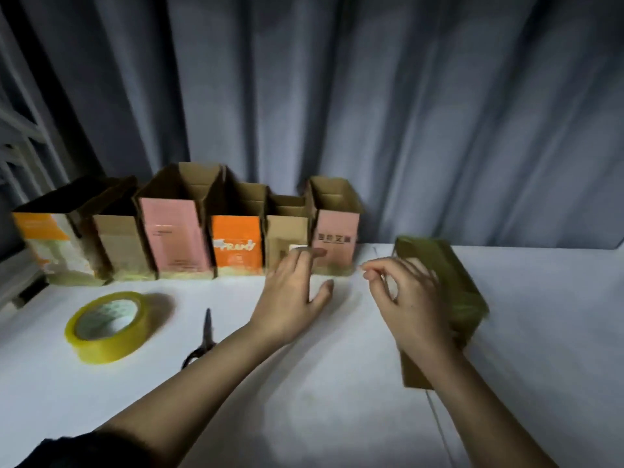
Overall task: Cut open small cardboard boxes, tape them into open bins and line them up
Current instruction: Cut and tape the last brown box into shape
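Observation:
Several open cardboard bins stand side by side along the back of the white table (304, 393), from an orange-and-white one (47, 244) at the left to a small pink one (336, 241) at the right. My left hand (290, 298) hovers in front of the row's right end, fingers spread and relaxed, holding nothing. A brown box wrapped in yellowish tape (452, 282) lies to the right of the row, blurred. My right hand (408, 309) is against its left side; thumb and forefinger curl toward each other, and the other fingers are blurred against the box.
A roll of yellowish clear tape (109, 327) lies flat at the front left. Scissors (207, 332) lie just right of it, points toward the bins. A grey curtain (371, 113) hangs behind the table, and a metal rack (17, 146) stands at the far left.

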